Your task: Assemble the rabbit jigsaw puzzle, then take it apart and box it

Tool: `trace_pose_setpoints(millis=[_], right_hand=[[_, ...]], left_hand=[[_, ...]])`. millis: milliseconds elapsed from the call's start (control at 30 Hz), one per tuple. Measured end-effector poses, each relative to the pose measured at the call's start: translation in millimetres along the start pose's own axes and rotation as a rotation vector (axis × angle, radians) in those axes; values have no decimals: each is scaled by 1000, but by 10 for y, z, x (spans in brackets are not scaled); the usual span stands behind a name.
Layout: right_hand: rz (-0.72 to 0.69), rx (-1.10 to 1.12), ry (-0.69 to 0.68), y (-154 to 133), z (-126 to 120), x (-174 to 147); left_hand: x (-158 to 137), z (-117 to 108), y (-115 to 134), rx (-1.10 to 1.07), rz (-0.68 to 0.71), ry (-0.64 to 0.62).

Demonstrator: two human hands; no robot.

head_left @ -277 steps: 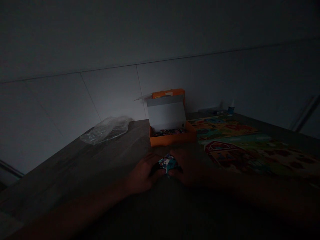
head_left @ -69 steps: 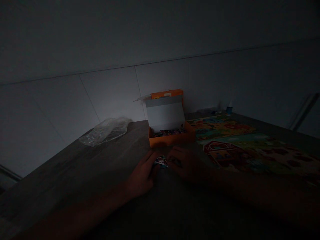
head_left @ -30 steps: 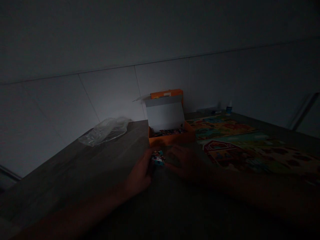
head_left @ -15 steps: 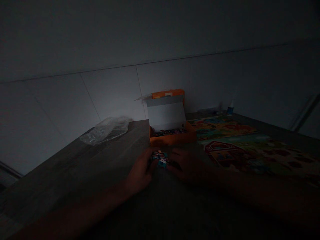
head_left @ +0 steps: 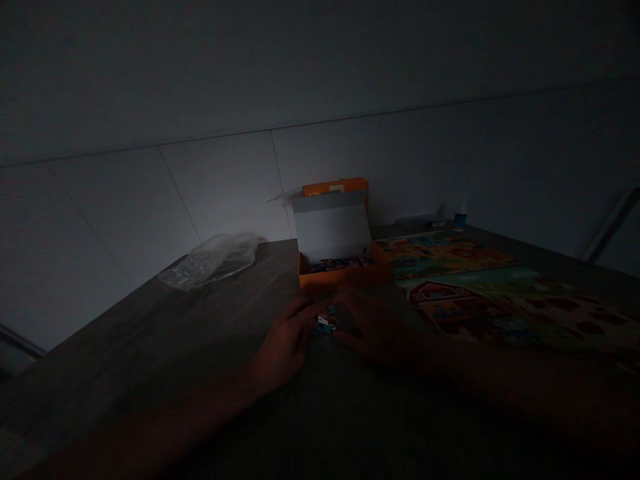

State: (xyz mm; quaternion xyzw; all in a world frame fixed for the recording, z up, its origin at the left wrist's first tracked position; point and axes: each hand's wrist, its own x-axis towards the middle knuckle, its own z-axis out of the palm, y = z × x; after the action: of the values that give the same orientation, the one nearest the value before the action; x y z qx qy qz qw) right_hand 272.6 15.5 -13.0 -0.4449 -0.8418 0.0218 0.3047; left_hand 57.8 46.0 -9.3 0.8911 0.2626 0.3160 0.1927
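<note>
A small heap of teal, white and multicoloured jigsaw pieces [head_left: 326, 323] lies between my hands, just in front of the open orange box [head_left: 345, 279]. My left hand [head_left: 286, 340] reaches in from the left, fingers stretched along the far side of the heap and covering part of it, thumb apart on the near side. Curved around the right side is my right hand [head_left: 373, 327], its fingers and thumb apart at the heap's edge. The scene is very dark, so single pieces and fingertip contact are hard to make out. More pieces [head_left: 340, 265] fill the box, whose lid stands raised.
Another orange box [head_left: 336, 187] stands behind the open one, against the wall. Crumpled clear plastic [head_left: 213, 261] lies at the left back. To the right are two colourful picture sheets, a far one [head_left: 445, 253] and a near one [head_left: 530, 310]. A small bottle [head_left: 460, 221] stands beyond them.
My left fingers have moved right over the heap, hiding more of it. My right fingers have shifted slightly toward them, and less of the heap shows.
</note>
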Motion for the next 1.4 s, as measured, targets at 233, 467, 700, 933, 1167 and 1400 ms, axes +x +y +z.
trace_pose_setpoints(millis=[233, 467, 700, 933, 1167, 1400], right_hand=[[-113, -86, -71, 22, 20, -21], [-75, -92, -71, -33, -46, 6], [-83, -130, -47, -31, -39, 1], [-115, -127, 13, -16, -14, -1], [-83, -105, 71, 15, 32, -4], [37, -81, 23, 20, 25, -6]], left_hand=[[-28, 47, -62, -7, -93, 55], [-16, 39, -31, 2, -62, 35], [-1, 40, -54, 17, -58, 25], [-8, 40, -54, 5, -68, 22], [-3, 45, -53, 34, -86, 23], [-10, 45, -68, 60, -95, 17]])
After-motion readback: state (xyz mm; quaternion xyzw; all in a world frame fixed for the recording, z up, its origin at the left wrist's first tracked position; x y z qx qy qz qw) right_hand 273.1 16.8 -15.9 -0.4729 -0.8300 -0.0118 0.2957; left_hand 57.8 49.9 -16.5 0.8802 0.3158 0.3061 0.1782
